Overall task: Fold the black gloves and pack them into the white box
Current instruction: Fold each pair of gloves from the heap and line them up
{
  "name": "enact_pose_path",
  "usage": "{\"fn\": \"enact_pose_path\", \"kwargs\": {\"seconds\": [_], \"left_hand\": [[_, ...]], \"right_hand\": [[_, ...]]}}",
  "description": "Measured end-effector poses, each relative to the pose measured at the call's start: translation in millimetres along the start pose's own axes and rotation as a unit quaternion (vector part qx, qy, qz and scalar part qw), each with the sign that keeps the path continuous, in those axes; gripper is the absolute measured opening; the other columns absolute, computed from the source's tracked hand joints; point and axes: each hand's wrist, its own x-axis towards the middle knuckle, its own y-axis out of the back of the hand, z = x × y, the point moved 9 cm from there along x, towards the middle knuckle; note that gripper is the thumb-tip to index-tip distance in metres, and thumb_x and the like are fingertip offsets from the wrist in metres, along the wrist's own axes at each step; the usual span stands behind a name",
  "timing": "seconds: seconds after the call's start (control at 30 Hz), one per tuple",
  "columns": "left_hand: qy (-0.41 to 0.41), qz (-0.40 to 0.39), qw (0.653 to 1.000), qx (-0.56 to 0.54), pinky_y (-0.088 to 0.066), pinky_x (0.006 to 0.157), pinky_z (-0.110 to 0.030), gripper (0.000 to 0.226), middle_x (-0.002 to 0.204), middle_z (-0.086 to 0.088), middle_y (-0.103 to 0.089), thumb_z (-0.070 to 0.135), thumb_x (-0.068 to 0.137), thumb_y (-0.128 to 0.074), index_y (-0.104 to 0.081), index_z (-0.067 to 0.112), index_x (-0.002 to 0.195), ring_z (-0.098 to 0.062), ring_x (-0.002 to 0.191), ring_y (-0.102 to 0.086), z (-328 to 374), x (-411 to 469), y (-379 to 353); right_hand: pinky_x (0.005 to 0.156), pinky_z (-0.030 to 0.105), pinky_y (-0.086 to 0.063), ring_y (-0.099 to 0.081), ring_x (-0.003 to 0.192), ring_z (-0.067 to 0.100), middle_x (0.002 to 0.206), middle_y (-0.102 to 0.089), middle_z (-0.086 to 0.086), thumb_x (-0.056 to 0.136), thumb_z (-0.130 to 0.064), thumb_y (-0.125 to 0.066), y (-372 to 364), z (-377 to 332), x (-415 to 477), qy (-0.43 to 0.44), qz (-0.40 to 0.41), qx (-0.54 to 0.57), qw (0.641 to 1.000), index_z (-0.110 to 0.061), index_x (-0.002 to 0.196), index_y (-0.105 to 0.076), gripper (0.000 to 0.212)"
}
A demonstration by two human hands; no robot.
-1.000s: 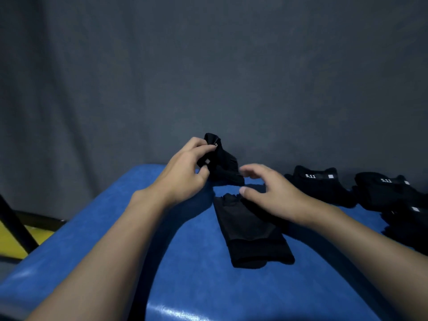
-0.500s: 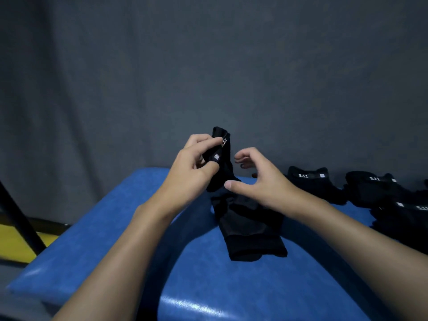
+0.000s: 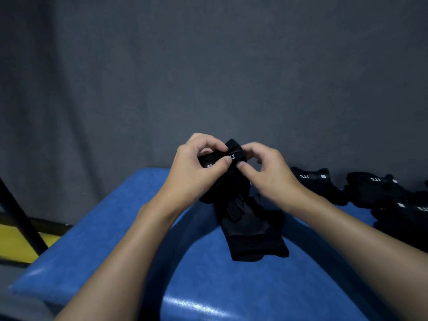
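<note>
While my left hand [image 3: 196, 167] and right hand [image 3: 266, 172] both pinch the raised glove [image 3: 234, 149] at its labelled end, fingers curled tight, a second glove [image 3: 250, 230] lies on the table [image 3: 115, 239] at six o'clock of it. If either pinch slackens, the soft cloth could unroll. The white box is out of view.

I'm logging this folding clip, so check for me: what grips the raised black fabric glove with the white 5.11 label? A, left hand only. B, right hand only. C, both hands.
C: the left hand and right hand both pinch the labelled cuff of the black fabric glove, held above the blue padded table.
</note>
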Motion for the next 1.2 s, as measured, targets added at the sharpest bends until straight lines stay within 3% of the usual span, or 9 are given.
{"fn": "enact_pose_path", "kwargs": {"seconds": [0.13,0.33,0.47,0.6,0.73,0.87,1.0,1.07,1.2], "left_hand": [[-0.013,-0.006,0.999,0.043,-0.052,0.074,-0.017,0.043,0.111,0.005,-0.064,0.008,0.082,-0.077,-0.063,0.025,0.119,-0.002,0.084,-0.064,5,-1,2],[-0.021,0.060,0.998,-0.008,-0.049,0.077,-0.013,0.022,0.090,0.007,-0.072,-0.001,0.082,-0.075,-0.067,0.009,0.100,0.000,0.083,-0.068,12,0,14],[-0.019,0.083,0.996,-0.024,-0.048,0.072,-0.013,0.024,0.087,0.006,-0.068,0.000,0.083,-0.074,-0.062,0.008,0.102,0.001,0.078,-0.064,15,-1,20],[-0.046,0.031,0.996,0.067,-0.045,0.071,-0.012,0.055,0.103,0.002,-0.062,0.009,0.081,-0.076,-0.054,0.032,0.127,-0.006,0.087,-0.061,20,0,18],[-0.091,-0.042,0.976,0.192,-0.036,0.084,-0.007,0.043,0.117,0.011,-0.057,0.029,0.077,-0.082,-0.068,0.029,0.118,-0.008,0.099,-0.057,25,0,11],[-0.079,-0.093,0.954,0.273,-0.040,0.105,-0.046,0.045,0.111,0.024,-0.061,0.059,0.074,-0.063,-0.072,0.034,0.111,-0.004,0.115,-0.052,19,-3,-3],[-0.019,-0.105,0.975,0.195,-0.058,0.073,-0.043,0.004,0.080,0.015,-0.070,0.031,0.086,-0.072,-0.073,0.027,0.085,-0.008,0.078,-0.069,8,-4,-9],[-0.007,-0.071,0.984,0.161,-0.058,0.056,-0.043,0.011,0.069,0.006,-0.070,0.020,0.089,-0.070,-0.070,0.022,0.079,-0.018,0.064,-0.069,9,-4,-4],[-0.008,0.014,0.994,0.109,-0.055,0.061,-0.041,0.013,0.069,-0.001,-0.070,0.017,0.090,-0.069,-0.063,0.016,0.079,-0.027,0.068,-0.067,13,-2,8]], "right_hand": [[0.083,0.008,-0.037,-0.061,0.096,0.004,0.092,-0.070,-0.011,0.089,-0.014,-0.064,-2,-14,-1,0.014,-0.018,-0.014,1.000,-0.026,0.098,-0.070,0.016],[0.079,-0.003,-0.034,-0.060,0.101,-0.006,0.101,-0.070,-0.013,0.088,-0.017,-0.068,3,-9,-10,-0.020,-0.046,0.017,0.999,-0.022,0.104,-0.070,0.016],[0.079,0.005,-0.039,-0.062,0.089,-0.003,0.090,-0.069,-0.011,0.089,-0.015,-0.067,12,-1,-10,-0.030,-0.024,0.013,0.999,-0.020,0.086,-0.066,0.005],[0.076,0.021,-0.047,-0.061,0.077,0.005,0.079,-0.066,-0.008,0.089,-0.010,-0.066,20,-15,-6,0.002,-0.012,0.026,1.000,-0.021,0.080,-0.059,0.015],[0.078,0.024,-0.049,-0.062,0.078,0.004,0.080,-0.067,-0.010,0.087,-0.009,-0.068,19,-26,-7,0.028,-0.041,0.008,0.999,-0.019,0.084,-0.064,0.011],[0.079,0.017,-0.046,-0.060,0.079,-0.001,0.081,-0.067,-0.011,0.087,-0.007,-0.069,18,-35,-10,0.041,-0.059,0.010,0.997,-0.017,0.087,-0.066,0.011],[0.081,0.016,-0.047,-0.062,0.085,-0.002,0.089,-0.068,-0.011,0.086,-0.010,-0.071,19,-35,-13,0.022,-0.059,0.026,0.998,-0.017,0.096,-0.067,0.012],[0.092,0.018,-0.046,-0.061,0.102,-0.001,0.106,-0.066,-0.010,0.085,-0.017,-0.074,24,-28,-15,0.000,-0.033,0.021,0.999,-0.023,0.112,-0.062,0.030],[0.101,0.023,-0.044,-0.058,0.113,0.000,0.118,-0.062,-0.012,0.085,-0.019,-0.074,28,-9,-26,-0.068,-0.019,0.111,0.991,-0.027,0.132,-0.045,0.056]]}}
